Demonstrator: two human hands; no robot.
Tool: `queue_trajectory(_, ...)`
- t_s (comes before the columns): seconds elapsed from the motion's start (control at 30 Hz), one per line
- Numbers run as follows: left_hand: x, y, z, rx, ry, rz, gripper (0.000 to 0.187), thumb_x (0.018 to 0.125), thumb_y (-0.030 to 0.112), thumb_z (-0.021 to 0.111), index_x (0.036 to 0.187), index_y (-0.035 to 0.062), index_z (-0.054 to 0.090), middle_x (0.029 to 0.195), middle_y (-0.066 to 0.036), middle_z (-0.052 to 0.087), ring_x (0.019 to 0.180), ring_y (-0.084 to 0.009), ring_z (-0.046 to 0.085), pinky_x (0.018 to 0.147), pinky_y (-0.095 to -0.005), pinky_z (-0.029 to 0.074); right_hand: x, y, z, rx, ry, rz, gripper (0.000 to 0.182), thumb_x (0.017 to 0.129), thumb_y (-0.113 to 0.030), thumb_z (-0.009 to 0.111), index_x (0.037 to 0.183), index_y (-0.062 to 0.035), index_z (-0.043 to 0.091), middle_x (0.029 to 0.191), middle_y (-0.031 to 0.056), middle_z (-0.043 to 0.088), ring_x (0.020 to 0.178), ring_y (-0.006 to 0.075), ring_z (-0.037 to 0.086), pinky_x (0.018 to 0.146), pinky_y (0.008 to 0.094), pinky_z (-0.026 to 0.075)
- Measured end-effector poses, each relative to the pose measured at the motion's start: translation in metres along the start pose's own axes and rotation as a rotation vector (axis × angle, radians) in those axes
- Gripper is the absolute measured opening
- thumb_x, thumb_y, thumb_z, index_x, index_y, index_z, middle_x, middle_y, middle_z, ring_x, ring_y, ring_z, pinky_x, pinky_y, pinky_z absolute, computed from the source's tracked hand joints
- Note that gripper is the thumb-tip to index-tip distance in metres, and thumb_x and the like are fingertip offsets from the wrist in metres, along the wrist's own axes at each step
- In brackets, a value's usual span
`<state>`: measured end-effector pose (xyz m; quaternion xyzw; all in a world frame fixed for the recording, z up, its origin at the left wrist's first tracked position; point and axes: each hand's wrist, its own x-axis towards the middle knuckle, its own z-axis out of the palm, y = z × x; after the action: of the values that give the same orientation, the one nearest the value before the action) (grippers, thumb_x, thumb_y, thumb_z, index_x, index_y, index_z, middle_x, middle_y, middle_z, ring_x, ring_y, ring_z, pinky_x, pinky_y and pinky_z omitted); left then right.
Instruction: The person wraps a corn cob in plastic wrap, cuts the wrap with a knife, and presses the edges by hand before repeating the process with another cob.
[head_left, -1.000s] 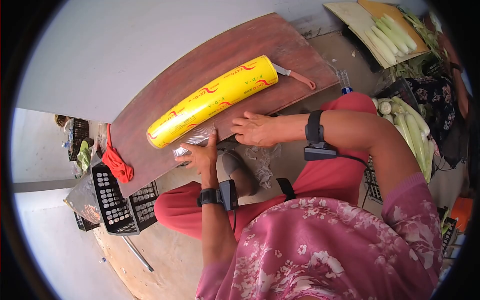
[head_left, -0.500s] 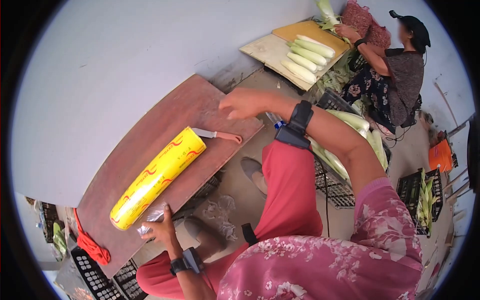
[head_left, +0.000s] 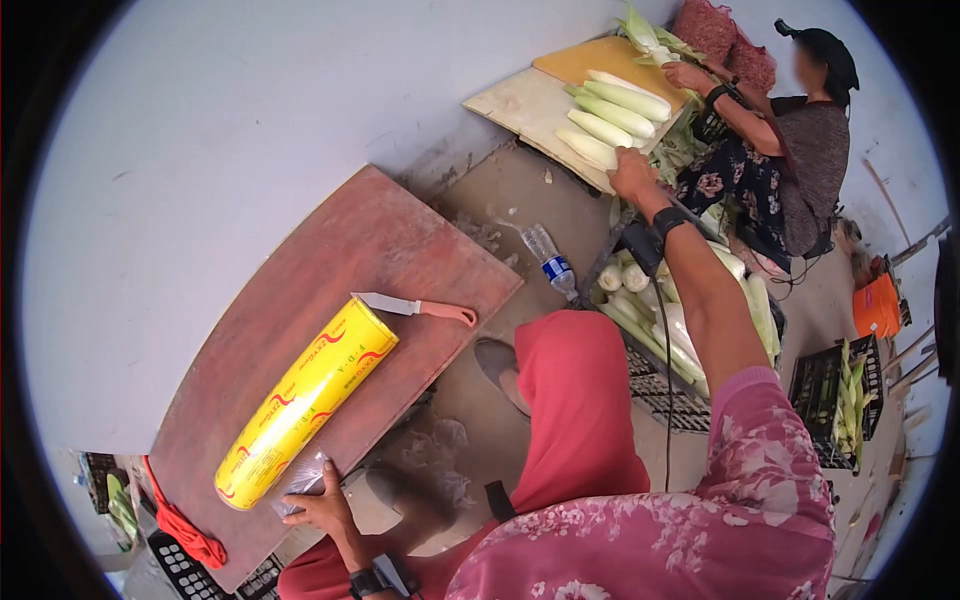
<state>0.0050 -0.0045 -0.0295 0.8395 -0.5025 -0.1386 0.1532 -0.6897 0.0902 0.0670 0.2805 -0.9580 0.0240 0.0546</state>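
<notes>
My left hand (head_left: 325,508) is at the near edge of the red-brown board, thumb and fingers closed on the loose end of clear plastic film (head_left: 306,472). That film comes from the yellow-labelled roll of cling film (head_left: 305,405), which lies slanted on the board. Beyond the roll's far end rests a knife (head_left: 415,306) with a pink handle. My right hand (head_left: 635,176) reaches far forward, its fingers closed around the end of the nearest ear of corn (head_left: 586,149), pale in its husk. Several similar ears lie beside it on the far board.
A black crate of corn (head_left: 650,310) stands below my right arm. On the floor lies a plastic bottle (head_left: 549,262). At the far board a co-worker (head_left: 800,150) handles a leafy ear (head_left: 648,38). An orange bucket (head_left: 877,306) and another crate (head_left: 840,400) are at right.
My right hand has moved from above the red-brown board, forward and right, to the corn on the far board. My left hand stays at the film. The view has shifted slightly.
</notes>
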Motion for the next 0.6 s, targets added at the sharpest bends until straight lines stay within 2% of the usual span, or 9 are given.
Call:
queue_trajectory(0.3, 0.004, -0.013, 0.001, 0.021, 0.001, 0.064, 0.126, 0.07, 0.07, 0.07, 0.148, -0.0073, 0.007, 0.141, -0.05, -0.01, 0.138, -0.0585, 0.001, 0.113, -0.0521, 0.019, 0.026, 0.002, 0.027, 0.077, 0.005, 0.126, 0.063, 0.08, -0.041, 0.071, 0.13, -0.009, 0.049, 0.13, 0.0144, 0.05, 0.123, 0.037, 0.047, 0.096, 0.0542, 0.042)
queue_trajectory(0.43, 0.0, -0.009, 0.0, 0.007, 0.004, 0.054, 0.126, 0.07, 0.068, 0.071, 0.148, -0.0061, 0.007, 0.142, -0.05, -0.01, 0.139, -0.057, 0.0, 0.113, -0.0518, 0.018, 0.032, 0.0, 0.031, 0.069, -0.024, 0.16, 0.063, 0.076, -0.041, 0.074, 0.126, -0.008, 0.054, 0.13, 0.0191, 0.047, 0.124, 0.0379, 0.046, 0.095, 0.0532, 0.043)
queue_trajectory(0.47, 0.001, -0.01, 0.001, 0.016, 0.005, 0.051, 0.126, 0.07, 0.069, 0.071, 0.148, -0.0058, 0.007, 0.142, -0.049, -0.01, 0.14, -0.0562, 0.0, 0.113, -0.0517, 0.017, 0.032, 0.001, 0.034, 0.081, 0.028, 0.167, 0.064, 0.075, -0.04, 0.075, 0.126, -0.0066, 0.054, 0.123, 0.0216, 0.052, 0.12, 0.0387, 0.05, 0.092, 0.0536, 0.045)
queue_trajectory(0.57, -0.004, -0.003, -0.003, -0.002, -0.003, 0.038, 0.126, 0.069, 0.068, 0.071, 0.149, -0.0054, 0.006, 0.143, -0.047, -0.011, 0.14, -0.0562, 0.001, 0.113, -0.0519, 0.017, 0.061, 0.032, 0.063, 0.244, 0.047, 0.068, 0.065, 0.076, -0.039, 0.076, 0.126, -0.0048, 0.053, 0.114, 0.0185, 0.059, 0.111, 0.0377, 0.057, 0.087, 0.0531, 0.047)
queue_trajectory(0.6, -0.005, -0.002, -0.003, -0.015, -0.003, 0.033, 0.127, 0.069, 0.068, 0.072, 0.149, -0.0054, 0.005, 0.144, -0.046, -0.012, 0.14, -0.056, 0.002, 0.114, -0.052, 0.016, 0.054, 0.027, 0.053, 0.552, -0.01, 0.074, 0.061, 0.077, -0.037, 0.075, 0.125, -0.0048, 0.054, 0.112, 0.0177, 0.061, 0.108, 0.0363, 0.058, 0.085, 0.0519, 0.048)
